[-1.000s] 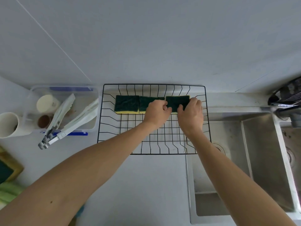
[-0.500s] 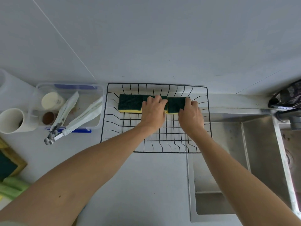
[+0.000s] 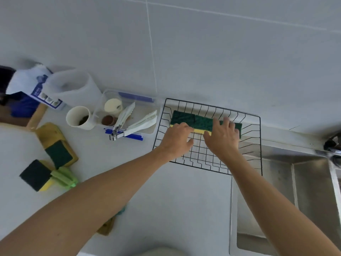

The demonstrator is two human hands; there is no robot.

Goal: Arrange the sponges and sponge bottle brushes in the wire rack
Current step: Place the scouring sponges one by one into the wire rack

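A black wire rack [image 3: 201, 156] sits on the white counter beside the sink. Three green-topped, yellow-bottomed sponges lie in a row along its far side: left sponge [image 3: 181, 117], middle sponge [image 3: 203, 122], right sponge [image 3: 238, 126]. My left hand [image 3: 177, 139] rests at the front edge of the left sponge, fingers loosely curled, holding nothing. My right hand [image 3: 223, 137] lies with spread fingers over the right sponge and hides most of it. More sponges [image 3: 59, 154] [image 3: 35, 174] and a green sponge brush [image 3: 64, 179] lie far left.
A clear tub [image 3: 147, 108] holding white tongs [image 3: 136, 124] stands left of the rack, with a white cup [image 3: 79, 117] and a jug [image 3: 72, 87] beyond. The steel sink [image 3: 295, 191] and faucet [image 3: 332, 145] are at the right. A wooden item [image 3: 107, 226] pokes out under my left arm.
The view has swung left, bringing the loose sponges into sight. My left hand slid from the middle sponge to the left sponge's front edge; my right hand stays on the right sponge.
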